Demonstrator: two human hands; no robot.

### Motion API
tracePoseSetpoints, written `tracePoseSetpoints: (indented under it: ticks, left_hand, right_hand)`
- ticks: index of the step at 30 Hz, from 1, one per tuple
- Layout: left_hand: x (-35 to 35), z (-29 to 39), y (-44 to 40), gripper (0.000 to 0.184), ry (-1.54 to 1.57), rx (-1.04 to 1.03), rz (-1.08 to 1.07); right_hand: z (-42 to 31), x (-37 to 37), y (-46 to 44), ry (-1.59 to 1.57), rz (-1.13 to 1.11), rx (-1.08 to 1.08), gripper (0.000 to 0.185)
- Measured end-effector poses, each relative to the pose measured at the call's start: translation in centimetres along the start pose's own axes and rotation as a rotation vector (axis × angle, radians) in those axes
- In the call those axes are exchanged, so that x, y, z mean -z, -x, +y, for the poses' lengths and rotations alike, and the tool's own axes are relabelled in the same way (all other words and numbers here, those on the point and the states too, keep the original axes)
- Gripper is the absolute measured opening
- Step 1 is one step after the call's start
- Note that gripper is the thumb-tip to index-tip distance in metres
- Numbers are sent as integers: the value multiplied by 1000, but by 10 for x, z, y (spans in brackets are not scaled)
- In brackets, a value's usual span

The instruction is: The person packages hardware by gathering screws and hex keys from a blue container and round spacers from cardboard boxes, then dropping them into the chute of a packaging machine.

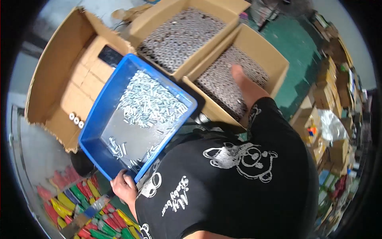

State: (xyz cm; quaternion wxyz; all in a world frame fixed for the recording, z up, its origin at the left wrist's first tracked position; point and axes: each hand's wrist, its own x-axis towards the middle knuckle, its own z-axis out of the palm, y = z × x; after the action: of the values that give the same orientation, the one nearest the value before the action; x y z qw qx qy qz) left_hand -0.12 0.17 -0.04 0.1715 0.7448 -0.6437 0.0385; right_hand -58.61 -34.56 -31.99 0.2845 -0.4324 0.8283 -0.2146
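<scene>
Our left hand (124, 186) has its fingers curled over the rim of the blue bin (104, 113) at its near corner, holding on there. Beyond those fingers, inside the bin, a few metal pins lie loose, and farther off is the main heap of metal pins (149, 99). Our right hand (237, 72) is down in a cardboard box (260, 47), over tightly packed round metal pieces (219, 81); we cannot tell how far open it is or whether it has hold of one. Left of it stands a second filled box (229, 7). Coloured packets (101, 225) lie below our left hand.
</scene>
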Motion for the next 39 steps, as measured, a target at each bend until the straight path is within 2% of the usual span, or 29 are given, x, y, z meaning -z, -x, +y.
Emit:
tracePoseSetpoints:
  ticks: [2, 5, 7, 8, 10, 11, 12, 14, 16, 18, 19, 21, 22, 23, 24, 25, 26, 28, 30, 32, 33, 35, 37, 38, 39]
  left_hand:
    - [2, 2, -3, 19, 17, -46, -5]
    - [1, 6, -6, 19, 13, -30, 8]
    - [3, 6, -6, 18, 15, -25, -1]
    - [3, 5, -7, 18, 18, -26, -3]
    - [4, 5, -7, 18, 21, -17, -9]
    - [4, 5, -7, 18, 29, -23, 6]
    - [3, 4, -8, 18, 37, -29, 22]
    - [4, 2, -7, 18, 43, -11, 4]
    - [6, 6, -7, 17, 36, 12, -17]
    - [5, 10, -9, 16, 26, 11, -3]
    - [5, 10, -9, 14, 23, 0, 0]
    - [6, 12, -11, 12, 11, 7, 8]
    - [9, 16, -13, 11, 10, 23, 10]
    - [11, 13, -14, 10, 13, 24, 26]
    - [11, 13, -14, 9, 19, 26, 40]
    - [12, 14, -14, 8, 14, 39, 53]
    - [12, 15, -14, 7, 16, 43, 63]
    - [8, 13, -13, 7, 33, 49, 67]
    - [12, 10, -12, 7, 73, 39, 82]
    - [12, 8, -12, 10, 95, 38, 73]
    - [12, 6, -12, 12, 110, 30, 60]
    - [12, 6, -13, 12, 119, 29, 70]
    - [10, 3, -12, 13, 123, 23, 75]
    - [9, 2, -12, 13, 131, 15, 74]
    - [9, 3, -13, 13, 142, 21, 87]
  right_hand:
    - [-6, 3, 7, 632, 183, 257, 24]
    - [-21, 11, 16, 698, 189, 298, 28]
    - [-4, 14, -15, 862, -16, 293, 24]
    - [4, 31, -33, 859, -16, 296, 24]
    - [12, 64, -59, -53, -330, 774, 22]
    - [-24, 103, -29, -51, -330, 779, 22]
    - [-108, 121, 25, -384, -241, 992, 23]
    - [-199, 126, 31, -774, -855, 351, 14]
    - [-317, 104, 102, -364, -644, 485, 18]
    - [-348, -3, 55, -120, -91, 1398, 14]
    - [-352, -37, 39, -135, -113, 1434, 14]
    - [-363, -103, 15, 171, -210, 1008, 20]
    - [-367, -131, 4, 293, -142, 847, 28]
    - [-371, -128, 3, 575, -202, 1050, 32]
    - [-372, -128, 3, 728, -110, 1132, 35]
    - [-365, -137, -6, 687, 63, 1241, 39]
    - [-375, -114, 15, 468, -122, 1037, 45]
    - [-368, -113, 0, 443, -14, 1266, 47]
    - [-403, -44, 75, 63, -466, 609, 40]
    - [-393, -37, 49, -830, -970, 471, 36]
    - [-415, -7, 101, -980, -907, 463, 32]
    - [-456, 11, 132, -853, -1051, 596, 34]
    - [-525, 2, 216, -501, -1067, 724, 32]
    - [-549, -17, 270, -488, -1071, 744, 29]
    - [-571, -45, 288, -97, -995, 1095, 29]
